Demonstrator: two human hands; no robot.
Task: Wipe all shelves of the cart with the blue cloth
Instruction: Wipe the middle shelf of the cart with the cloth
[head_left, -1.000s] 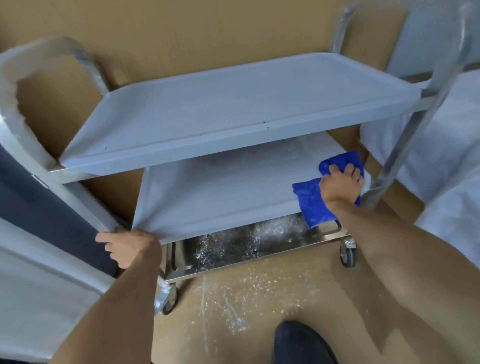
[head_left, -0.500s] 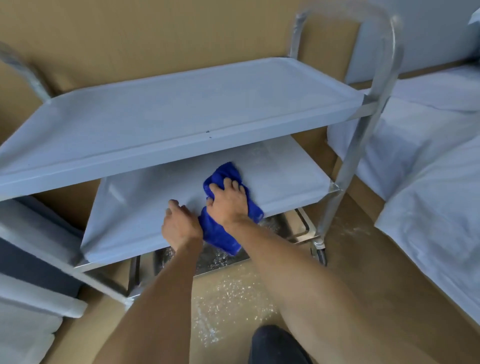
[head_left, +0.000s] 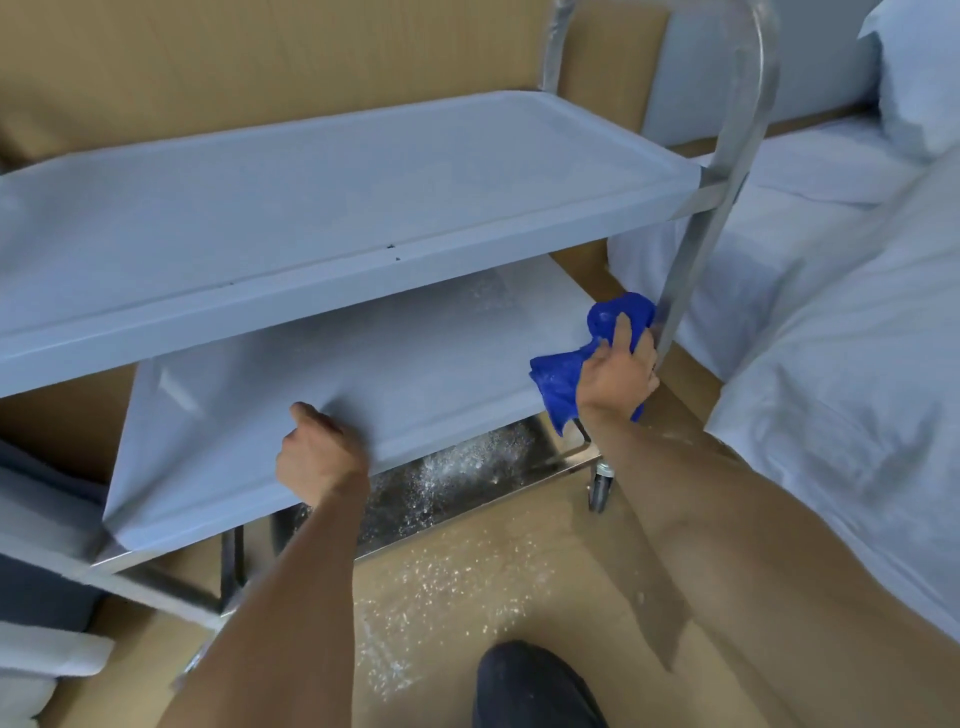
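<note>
A three-tier cart stands before me with a pale grey top shelf (head_left: 332, 208) and middle shelf (head_left: 363, 374). Its steel bottom shelf (head_left: 447, 478) is speckled with white powder. My right hand (head_left: 618, 374) presses the bunched blue cloth (head_left: 558, 379) onto the middle shelf's front right corner, beside the cart's right upright (head_left: 691, 249). My left hand (head_left: 319, 457) grips the front edge of the middle shelf near its centre, thumb on top.
White bedding (head_left: 831, 322) lies close on the right of the cart. White powder is scattered on the tan floor (head_left: 441, 597) in front. A dark knee (head_left: 535, 686) shows at the bottom. Grey and white furniture (head_left: 31, 571) sits at the left.
My right hand has swept the blue cloth from the middle of the shelf to its right front corner. The left hand stays on the front edge.
</note>
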